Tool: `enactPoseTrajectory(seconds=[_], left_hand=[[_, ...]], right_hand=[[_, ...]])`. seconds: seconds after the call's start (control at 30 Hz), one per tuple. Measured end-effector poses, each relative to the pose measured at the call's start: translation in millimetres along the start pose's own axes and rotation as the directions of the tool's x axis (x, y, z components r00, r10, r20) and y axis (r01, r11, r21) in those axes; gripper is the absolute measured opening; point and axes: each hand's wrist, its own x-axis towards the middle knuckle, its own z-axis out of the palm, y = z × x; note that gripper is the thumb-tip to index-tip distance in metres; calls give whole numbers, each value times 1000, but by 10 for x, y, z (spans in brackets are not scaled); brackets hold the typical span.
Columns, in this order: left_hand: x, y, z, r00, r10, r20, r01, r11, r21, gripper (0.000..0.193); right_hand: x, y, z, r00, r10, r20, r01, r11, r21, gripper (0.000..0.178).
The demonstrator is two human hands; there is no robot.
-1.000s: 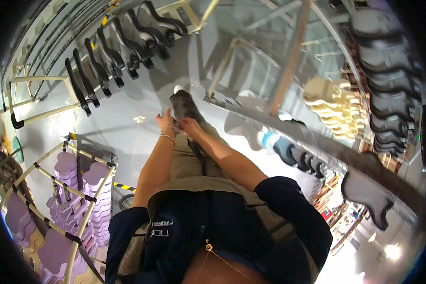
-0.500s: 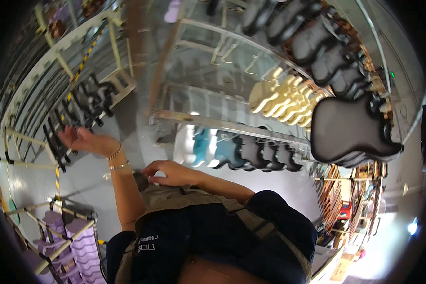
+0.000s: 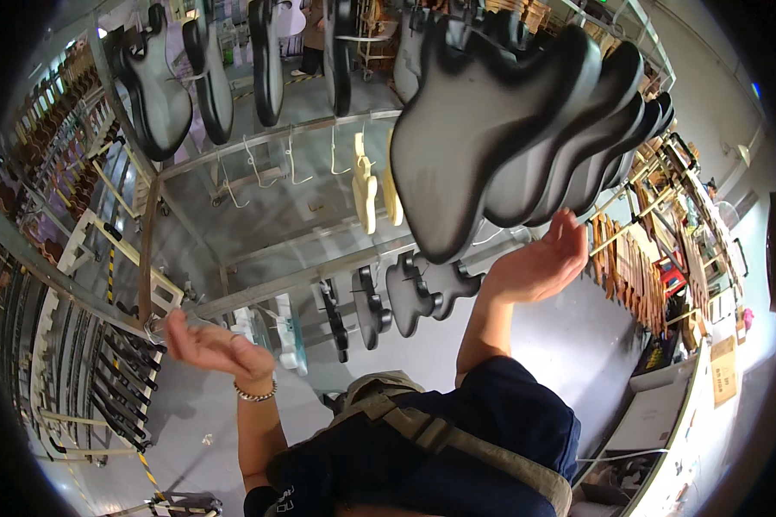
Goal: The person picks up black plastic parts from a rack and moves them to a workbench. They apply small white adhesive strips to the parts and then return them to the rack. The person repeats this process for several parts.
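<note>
My left hand [image 3: 220, 346] is raised with a bracelet on the wrist, beside the near left corner of a metal hanging rack [image 3: 149, 250]. Its fingers are loosely curled with nothing in them; whether they touch the frame I cannot tell. On the right, my right hand [image 3: 539, 265] is lifted, palm cupped and fingers up, just under a row of grey guitar bodies with dark edges [image 3: 470, 142]. Contact with their lower edges is unclear. Cream guitar bodies [image 3: 365, 191] hang behind these. Along the rack's lower rail hang dark guitar bodies [image 3: 408, 293] and a pale blue one [image 3: 289, 336].
Bare wire hooks [image 3: 291, 164] dangle from the middle rail. More dark-edged bodies [image 3: 159, 95] hang at the far left. A stand of black guitar necks [image 3: 125, 379] is at left. Wooden necks [image 3: 625, 267] and a box-laden bench [image 3: 655, 414] line the right.
My view has turned and come closer to the rack. My right hand has risen from my waist to the grey bodies; my left has moved from near the black necks to the rack corner.
</note>
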Motion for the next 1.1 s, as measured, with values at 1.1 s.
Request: enactPoseTrajectory(seconds=[1.1], left_hand=[[902, 2497, 2657, 922, -298, 247, 377, 837, -396, 39]], right_hand=[[614, 1578, 1230, 485, 686, 543, -875, 388, 291, 22]])
